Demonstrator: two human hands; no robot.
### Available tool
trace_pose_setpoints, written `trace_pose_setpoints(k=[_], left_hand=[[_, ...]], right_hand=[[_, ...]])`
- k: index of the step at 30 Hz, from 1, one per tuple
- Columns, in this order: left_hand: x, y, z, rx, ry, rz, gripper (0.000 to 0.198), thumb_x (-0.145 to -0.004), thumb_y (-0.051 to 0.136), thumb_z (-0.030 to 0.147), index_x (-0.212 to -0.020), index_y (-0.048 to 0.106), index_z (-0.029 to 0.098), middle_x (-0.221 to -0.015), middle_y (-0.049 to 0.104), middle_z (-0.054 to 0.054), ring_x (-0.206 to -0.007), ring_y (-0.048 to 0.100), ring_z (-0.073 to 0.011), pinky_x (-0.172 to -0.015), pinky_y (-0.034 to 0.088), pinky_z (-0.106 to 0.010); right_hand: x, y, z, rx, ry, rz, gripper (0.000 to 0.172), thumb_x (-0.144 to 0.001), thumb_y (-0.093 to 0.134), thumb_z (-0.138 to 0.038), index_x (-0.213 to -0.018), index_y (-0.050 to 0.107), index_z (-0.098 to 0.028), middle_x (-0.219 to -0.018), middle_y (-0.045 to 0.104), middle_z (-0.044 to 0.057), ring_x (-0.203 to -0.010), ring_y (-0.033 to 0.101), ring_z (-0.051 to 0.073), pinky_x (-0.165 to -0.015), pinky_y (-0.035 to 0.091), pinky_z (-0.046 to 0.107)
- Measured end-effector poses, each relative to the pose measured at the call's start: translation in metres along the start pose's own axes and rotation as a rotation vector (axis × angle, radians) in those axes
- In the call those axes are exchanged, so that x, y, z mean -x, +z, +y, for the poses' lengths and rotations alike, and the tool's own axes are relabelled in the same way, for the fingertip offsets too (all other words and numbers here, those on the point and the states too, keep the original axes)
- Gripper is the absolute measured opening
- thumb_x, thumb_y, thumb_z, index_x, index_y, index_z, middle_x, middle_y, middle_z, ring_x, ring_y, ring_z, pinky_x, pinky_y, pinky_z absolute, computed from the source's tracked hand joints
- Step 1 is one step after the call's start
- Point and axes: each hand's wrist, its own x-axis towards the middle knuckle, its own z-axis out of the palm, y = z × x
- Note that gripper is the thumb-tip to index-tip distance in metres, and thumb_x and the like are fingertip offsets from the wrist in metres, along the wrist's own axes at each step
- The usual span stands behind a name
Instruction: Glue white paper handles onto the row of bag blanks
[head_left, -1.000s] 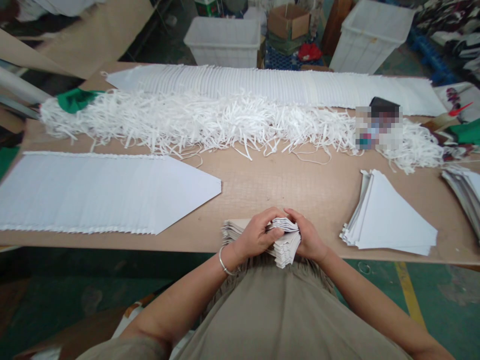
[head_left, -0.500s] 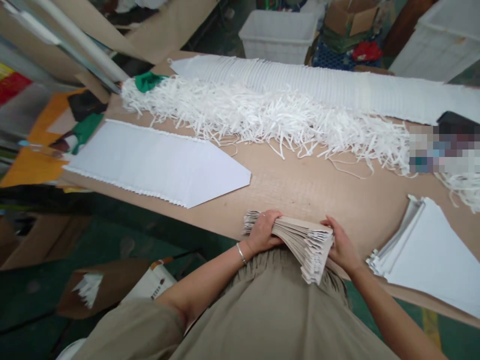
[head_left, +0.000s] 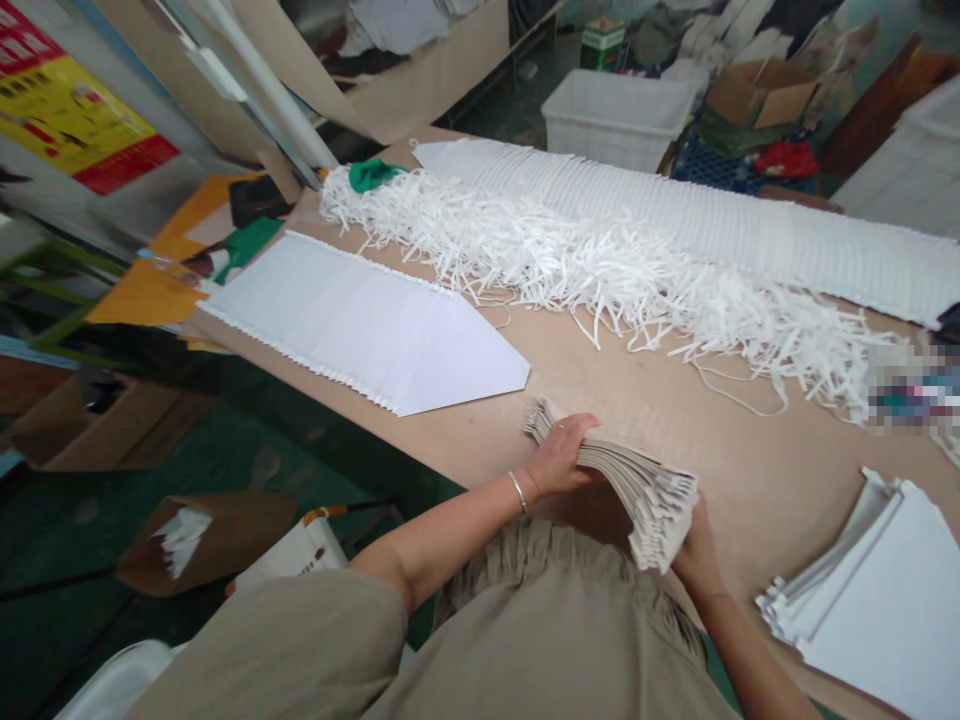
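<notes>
My left hand, a bangle at its wrist, is wrapped round the left part of a thick stack of brown paper pieces. The stack bends downward to the right, and its layered, whitish ends fan out there. At that right end my right hand presses against the stack, its fingers partly hidden behind it. Both hands are at the table's near edge, just in front of my body. Left of them lies a fanned row of white paper sheets. To the right rests a pile of white paper pieces.
A long heap of white strips crosses the table. Behind it runs another row of overlapping white sheets. White bins stand beyond the table. A brown paper bag with white scraps is below, at left.
The view has shifted left, so the table appears further right and lower. The stack's right end now bends more steeply downward, with my right hand further behind it. Both hands keep their hold.
</notes>
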Motion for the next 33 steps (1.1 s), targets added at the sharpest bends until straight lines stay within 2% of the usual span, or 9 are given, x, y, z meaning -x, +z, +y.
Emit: trace_pose_setpoints(k=[3,6,9,12,17,19,24,27,33], left_hand=[[-0.011,0.004,-0.019,-0.015,-0.047,-0.076,0.051,-0.075,0.074,0.033,-0.119,0.054,0.018,-0.121,0.064,-0.017,-0.118,0.061,-0.0318,-0.102,0.048,-0.049],[-0.016,-0.001,-0.018,-0.029,-0.077,-0.066,0.036,-0.077,0.071,0.026,-0.109,0.056,0.018,-0.107,0.068,-0.012,-0.101,0.066,-0.0280,-0.092,0.053,-0.043],[-0.007,-0.013,-0.010,0.002,-0.073,-0.039,0.047,-0.075,0.076,0.034,-0.115,0.056,0.019,-0.109,0.067,-0.011,-0.102,0.066,-0.0273,-0.093,0.053,-0.042],[0.004,-0.019,-0.012,0.040,-0.084,-0.064,0.069,-0.069,0.084,0.047,-0.125,0.054,0.019,-0.121,0.064,-0.014,-0.113,0.063,-0.0295,-0.098,0.051,-0.044],[0.006,-0.015,-0.021,0.013,-0.164,-0.082,0.042,-0.081,0.073,0.053,-0.103,0.063,0.019,-0.095,0.070,-0.008,-0.089,0.068,-0.0259,-0.083,0.055,-0.040],[0.009,-0.018,-0.020,0.018,-0.143,-0.060,0.046,-0.080,0.074,0.054,-0.107,0.063,0.019,-0.098,0.070,-0.009,-0.092,0.069,-0.0258,-0.084,0.055,-0.040],[0.020,-0.025,-0.020,0.075,-0.062,-0.080,0.069,-0.074,0.079,0.045,-0.131,0.053,0.016,-0.127,0.063,-0.015,-0.118,0.063,-0.0291,-0.101,0.051,-0.045],[0.019,-0.025,-0.024,0.089,-0.101,-0.097,0.063,-0.077,0.076,0.043,-0.130,0.053,0.017,-0.126,0.064,-0.014,-0.116,0.064,-0.0289,-0.101,0.051,-0.045],[0.013,-0.029,-0.025,0.070,-0.164,-0.242,0.060,-0.077,0.078,0.047,-0.126,0.057,0.019,-0.119,0.068,-0.011,-0.109,0.066,-0.0278,-0.095,0.052,-0.040]], right_hand=[[-0.015,0.006,0.005,-0.009,0.054,0.046,0.050,-0.086,0.062,-0.038,-0.132,0.052,-0.021,-0.124,0.061,0.016,-0.114,0.061,0.036,-0.098,0.050,0.062],[-0.021,-0.007,0.001,-0.019,0.076,0.051,0.042,-0.087,0.061,-0.038,-0.126,0.056,-0.023,-0.117,0.065,0.014,-0.107,0.065,0.034,-0.091,0.055,0.055],[-0.018,-0.020,-0.007,0.004,0.045,-0.013,0.053,-0.084,0.066,-0.038,-0.133,0.054,-0.023,-0.126,0.063,0.015,-0.113,0.063,0.034,-0.094,0.055,0.053],[-0.015,-0.012,-0.012,0.000,0.015,-0.074,0.064,-0.081,0.070,-0.039,-0.138,0.048,-0.019,-0.132,0.060,0.016,-0.120,0.060,0.035,-0.102,0.050,0.057],[-0.021,0.008,-0.022,-0.034,0.097,-0.027,0.049,-0.084,0.068,-0.041,-0.126,0.054,-0.020,-0.114,0.066,0.011,-0.102,0.065,0.030,-0.089,0.057,0.049],[-0.020,0.006,-0.025,-0.042,0.120,-0.022,0.048,-0.084,0.070,-0.040,-0.125,0.054,-0.021,-0.110,0.066,0.008,-0.098,0.065,0.027,-0.085,0.058,0.045],[-0.010,0.010,-0.020,-0.127,0.109,-0.093,0.054,-0.080,0.069,-0.031,-0.129,0.051,-0.019,-0.120,0.063,0.011,-0.108,0.063,0.026,-0.095,0.055,0.045],[-0.008,0.015,-0.013,-0.128,0.118,-0.094,0.050,-0.080,0.067,-0.029,-0.127,0.053,-0.019,-0.120,0.063,0.012,-0.110,0.062,0.027,-0.098,0.053,0.046],[-0.007,0.009,-0.003,-0.061,0.143,-0.142,0.067,-0.077,0.073,-0.038,-0.137,0.048,-0.020,-0.131,0.061,0.013,-0.119,0.059,0.030,-0.105,0.049,0.047]])
